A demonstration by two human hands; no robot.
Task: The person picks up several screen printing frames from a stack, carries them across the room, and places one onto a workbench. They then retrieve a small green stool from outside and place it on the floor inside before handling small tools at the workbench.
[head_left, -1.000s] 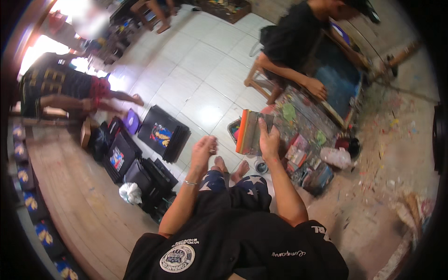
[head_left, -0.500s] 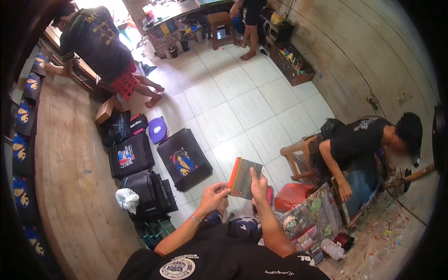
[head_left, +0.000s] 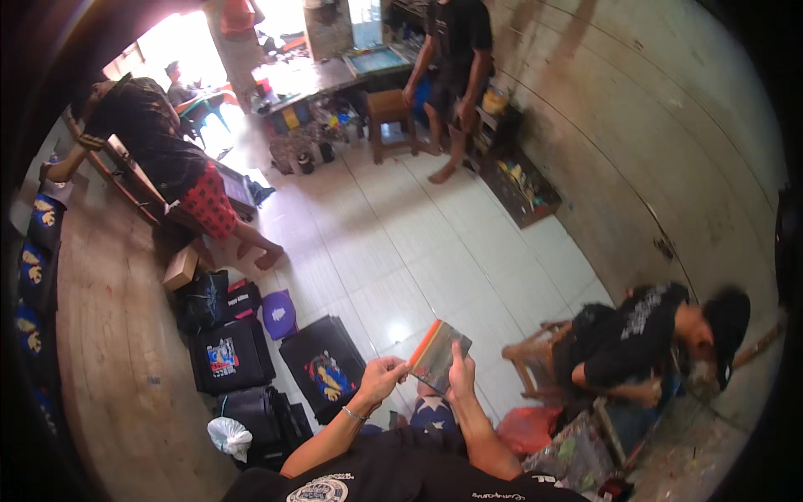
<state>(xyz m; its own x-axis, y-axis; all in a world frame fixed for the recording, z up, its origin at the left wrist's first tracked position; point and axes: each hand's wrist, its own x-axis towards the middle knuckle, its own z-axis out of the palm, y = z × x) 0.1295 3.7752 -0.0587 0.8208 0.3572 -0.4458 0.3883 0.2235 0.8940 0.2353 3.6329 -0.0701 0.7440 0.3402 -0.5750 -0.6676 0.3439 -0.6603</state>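
Observation:
In front of my body I hold a squeegee (head_left: 440, 353) with a flat, stained grey-brown handle and an orange blade along its left edge. My right hand (head_left: 461, 378) is closed around the handle's right side, the thumb lying along its upper face. At the lower end of the orange blade, the fingers of my left hand (head_left: 383, 381) are pinched together on the squeegee. A bracelet circles my left wrist.
Stacked black printed pieces (head_left: 324, 368) lie on the tiled floor, with a purple piece (head_left: 278, 315) beyond. To my right a person (head_left: 644, 343) sits beside a wooden stool (head_left: 535, 360); a red plastic bag (head_left: 529, 428) is nearer. Others stand at the left panels and back workbench (head_left: 335, 79).
My view has tilted upward, showing more of the back. The squeegee stays in both hands. The left person reaches further along the panels; the seated person's hand has drawn back.

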